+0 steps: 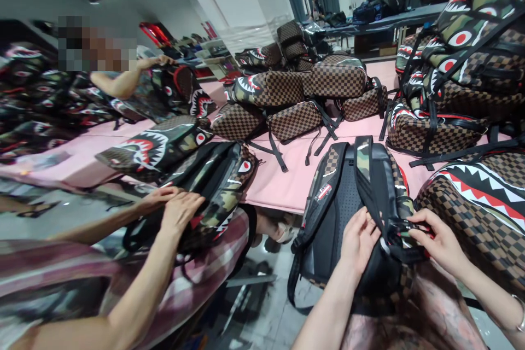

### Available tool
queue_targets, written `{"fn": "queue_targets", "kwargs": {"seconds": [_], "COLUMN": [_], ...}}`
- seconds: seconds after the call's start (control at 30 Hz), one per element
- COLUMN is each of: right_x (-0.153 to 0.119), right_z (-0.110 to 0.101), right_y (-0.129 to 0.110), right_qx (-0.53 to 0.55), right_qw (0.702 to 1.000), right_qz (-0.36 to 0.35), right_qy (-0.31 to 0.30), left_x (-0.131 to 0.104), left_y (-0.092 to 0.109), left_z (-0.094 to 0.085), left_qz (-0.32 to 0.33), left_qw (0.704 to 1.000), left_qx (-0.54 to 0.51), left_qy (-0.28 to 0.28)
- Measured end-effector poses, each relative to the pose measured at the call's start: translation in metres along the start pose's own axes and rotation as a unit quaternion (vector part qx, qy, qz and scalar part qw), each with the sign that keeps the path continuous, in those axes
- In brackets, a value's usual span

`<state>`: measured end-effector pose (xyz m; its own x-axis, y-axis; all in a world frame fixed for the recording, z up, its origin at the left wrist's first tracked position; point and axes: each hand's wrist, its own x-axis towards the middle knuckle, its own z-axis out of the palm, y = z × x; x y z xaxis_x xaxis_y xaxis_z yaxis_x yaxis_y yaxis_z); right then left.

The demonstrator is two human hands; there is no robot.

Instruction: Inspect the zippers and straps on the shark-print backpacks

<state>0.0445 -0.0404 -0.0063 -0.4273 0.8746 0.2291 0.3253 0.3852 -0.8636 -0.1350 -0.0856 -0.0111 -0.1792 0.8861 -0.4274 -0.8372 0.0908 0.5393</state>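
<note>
A backpack [346, 213] rests upright against the table edge, its black padded back and straps facing me. It has camouflage and brown checkered parts. My left hand [361, 240] is closed, fingers pinching the edge of a black shoulder strap [370, 197] near its lower end. Just to the right, my right hand [441, 243] is closed around a small dark tool [404, 226] that looks like thread snips; its shape is partly hidden by the fingers. The tool's tip is close to the strap, beside the backpack's side.
A co-worker's hands [180, 208] handle another backpack [229, 191] at my left. Several checkered backpacks [293, 120] lie on the pink table [279, 180]. A tall pile of shark-mouth backpacks [463, 76] stands right, with one large backpack [484, 213] beside my right hand. Another person [123, 79] works farther back.
</note>
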Motion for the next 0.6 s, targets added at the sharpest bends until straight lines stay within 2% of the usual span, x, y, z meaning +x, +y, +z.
{"fn": "queue_targets", "kwargs": {"seconds": [0.13,0.23,0.37,0.5,0.6], "right_x": [0.013,0.030,0.052,0.061,0.059], "right_z": [0.008,0.023,0.049,0.069,0.074], "right_y": [0.003,0.004,0.002,0.002,0.002], "right_qx": [0.059,0.130,0.169,0.149,0.131], "right_qw": [0.995,0.984,0.975,0.979,0.983], "right_qz": [0.077,0.119,0.145,0.140,0.124], "right_qy": [0.026,0.016,-0.025,-0.017,-0.022], "left_x": [0.012,0.012,0.014,0.025,0.033], "left_y": [0.005,0.003,0.000,0.008,0.016], "left_z": [-0.001,-0.001,-0.006,-0.013,-0.014], "left_qz": [0.103,0.178,0.211,0.251,0.273], "left_qw": [0.992,0.974,0.953,0.918,0.902], "left_qx": [0.069,0.144,0.218,0.303,0.328], "left_qy": [0.016,-0.005,-0.015,0.044,0.068]}}
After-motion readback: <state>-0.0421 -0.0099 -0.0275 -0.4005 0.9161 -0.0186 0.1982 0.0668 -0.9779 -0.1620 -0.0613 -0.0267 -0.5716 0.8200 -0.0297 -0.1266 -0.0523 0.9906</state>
